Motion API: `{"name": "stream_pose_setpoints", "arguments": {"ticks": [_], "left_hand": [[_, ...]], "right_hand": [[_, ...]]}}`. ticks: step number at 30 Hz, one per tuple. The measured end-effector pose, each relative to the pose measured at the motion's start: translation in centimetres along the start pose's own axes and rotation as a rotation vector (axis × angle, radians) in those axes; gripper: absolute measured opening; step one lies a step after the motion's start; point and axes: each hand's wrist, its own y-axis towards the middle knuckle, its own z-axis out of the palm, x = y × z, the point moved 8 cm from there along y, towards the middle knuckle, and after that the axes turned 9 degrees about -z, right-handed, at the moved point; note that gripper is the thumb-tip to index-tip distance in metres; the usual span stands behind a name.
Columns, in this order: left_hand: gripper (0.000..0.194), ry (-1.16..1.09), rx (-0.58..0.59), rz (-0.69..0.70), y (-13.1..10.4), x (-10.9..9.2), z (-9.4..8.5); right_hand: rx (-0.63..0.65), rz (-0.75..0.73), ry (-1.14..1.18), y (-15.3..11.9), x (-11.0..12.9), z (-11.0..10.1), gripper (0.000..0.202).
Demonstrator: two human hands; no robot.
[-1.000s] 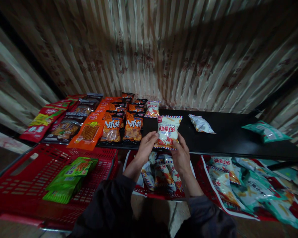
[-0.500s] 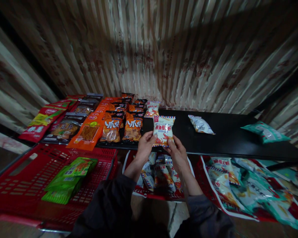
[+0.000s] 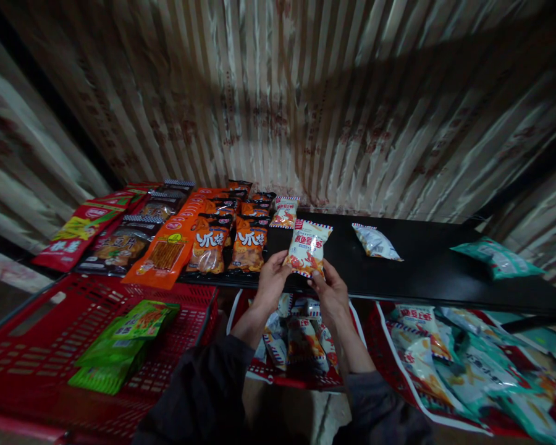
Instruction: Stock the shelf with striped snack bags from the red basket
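Observation:
A white snack bag with red lettering and a striped top edge is held between both hands, above the front part of the black shelf. My left hand grips its lower left corner, thumb on the front. At the lower right corner, my right hand pinches it. Just behind stands a like white bag at the back of the shelf. To the left are orange-and-black snack bags in rows. Under my wrists, a red basket holds more white bags.
Left on the shelf lie orange packets, dark packets and red packets. Right on it lie a white bag and a teal bag. Below stand a red basket with green packets and another basket of mixed bags.
The held bag has tilted slightly, its top leaning to the right, with both hands still on it. The whole view has shifted a little, the shelf now sitting slightly lower.

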Motion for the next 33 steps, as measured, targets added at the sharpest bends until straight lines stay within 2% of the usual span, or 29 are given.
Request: {"name": "stream_pose_setpoints", "arguments": {"ticks": [6, 10, 13, 17, 23, 33], "left_hand": [[0.029, 0.023, -0.071, 0.054, 0.8, 0.2, -0.2], [0.029, 0.049, -0.112, 0.092, 1.8, 0.8, 0.2], [0.034, 0.073, -0.162, 0.146, 3.0, 1.1, 0.2], [0.044, 0.149, -0.207, 0.247, 4.3, 0.2, 0.0], [0.051, 0.33, -0.175, 0.35, 4.7, -1.3, 0.3], [0.063, 0.627, -0.091, 0.479, 5.1, -1.3, 1.3]], "right_hand": [[-0.028, 0.016, -0.06, 1.2, -0.6, -0.3, 0.063], [-0.047, -0.021, -0.088, 2.5, 0.0, -0.2, 0.064], [-0.047, -0.067, -0.108, 3.5, 0.8, 0.3, 0.059], [-0.032, -0.098, -0.116, 5.0, 0.9, 1.4, 0.052], [-0.014, -0.108, -0.117, 7.4, -0.5, 3.4, 0.047], [-0.017, -0.052, -0.101, 9.1, -2.0, 4.7, 0.049]]}}
